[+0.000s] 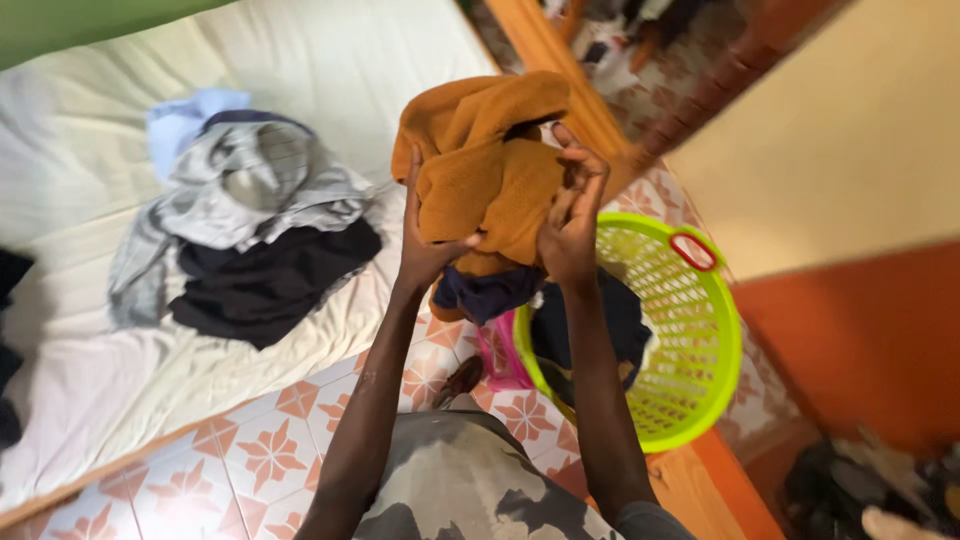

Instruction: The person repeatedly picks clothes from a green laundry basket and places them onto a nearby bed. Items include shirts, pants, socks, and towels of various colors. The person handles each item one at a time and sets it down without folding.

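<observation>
Camouflage-patterned clothing (450, 480) on the person's body fills the bottom of the view, and both bare forearms rise from it toward the middle. Their left hand (425, 240) has its fingers stretched up along the side of an orange-brown towel-like cloth (485, 165), with the thumb pressed into the fabric from the front. Their right hand (570, 225) pinches the cloth's other side, fingers curled into its folds. The cloth is bunched and held up in the air between the two hands, above the floor and beside the bed. A dark navy garment (485, 292) hangs just beneath it, touching it; which hand carries that piece cannot be told.

Below the right arm stands a lime-green plastic laundry basket (700, 340) with a lattice wall, holding dark clothing (610, 330); something pink (497, 355) rests against its near side. The floor (270, 450) is tiled in white with orange star patterns. To the left lies a mattress with a cream sheet (330, 60), bearing a heap of grey, pale blue and black clothes (250, 220).
</observation>
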